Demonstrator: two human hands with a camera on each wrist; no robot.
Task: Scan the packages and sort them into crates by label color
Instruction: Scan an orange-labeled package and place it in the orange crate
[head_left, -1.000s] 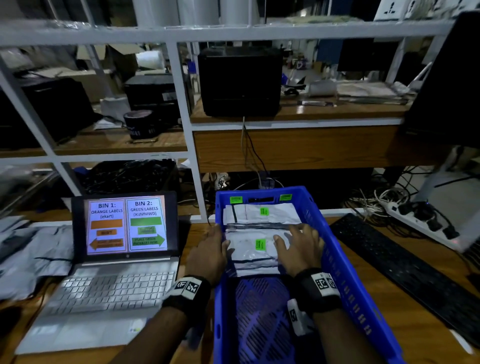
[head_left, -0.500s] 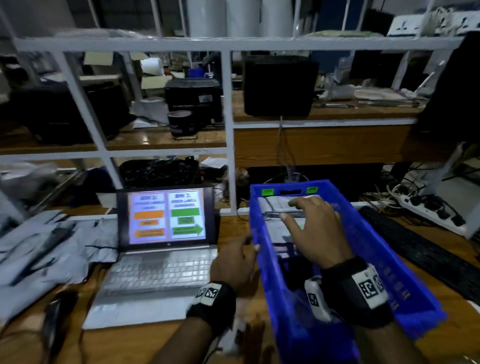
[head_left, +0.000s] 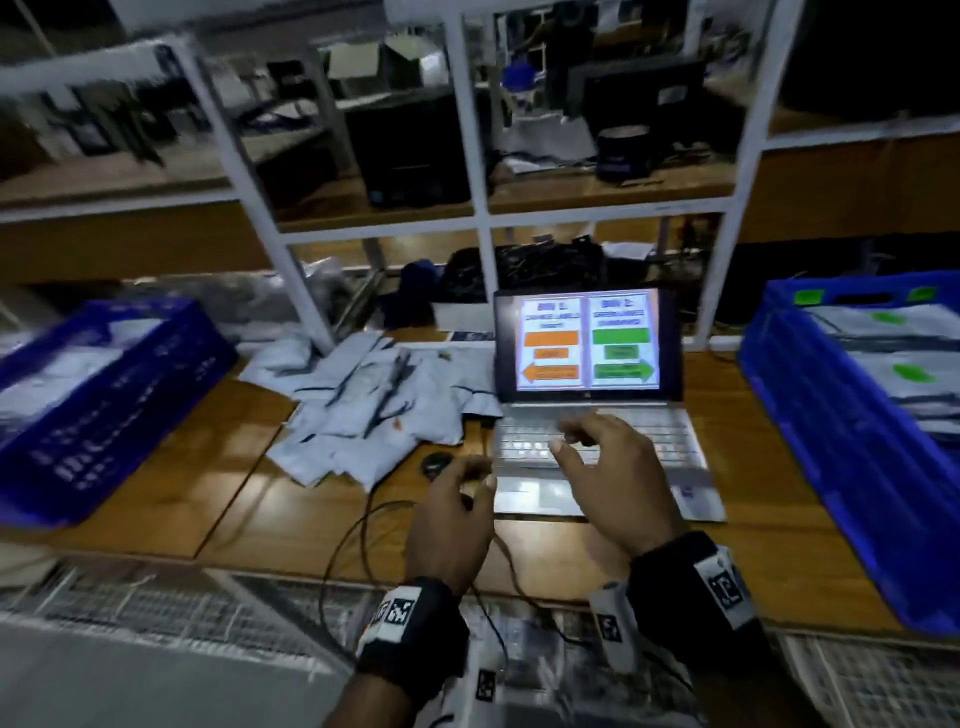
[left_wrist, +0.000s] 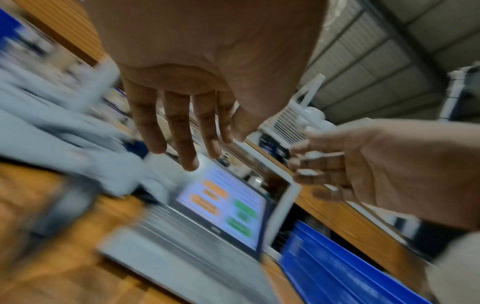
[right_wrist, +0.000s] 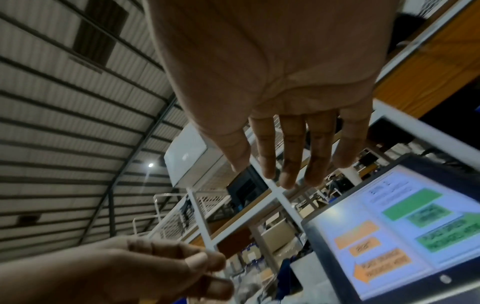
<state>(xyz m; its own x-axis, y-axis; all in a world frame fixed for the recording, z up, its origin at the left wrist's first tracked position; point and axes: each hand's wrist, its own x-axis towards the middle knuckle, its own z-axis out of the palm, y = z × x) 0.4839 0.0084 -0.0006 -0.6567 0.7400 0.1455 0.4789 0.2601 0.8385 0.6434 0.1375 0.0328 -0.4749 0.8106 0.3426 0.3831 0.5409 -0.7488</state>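
Between two blue crates (head_left: 852, 415), laptop (head_left: 587, 410), grey package pile (head_left: 374, 410), both hands (head_left: 613, 478) empty, fingers loose.

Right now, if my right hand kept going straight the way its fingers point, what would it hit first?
Probably the laptop: the right hand hovers over its keyboard, fingers aimed toward the screen. Height above the keys is unclear.

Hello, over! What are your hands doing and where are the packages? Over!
Both hands empty: left hand and right hand over the laptop. Unsorted packages piled left of it. Scanner cable crosses the table.
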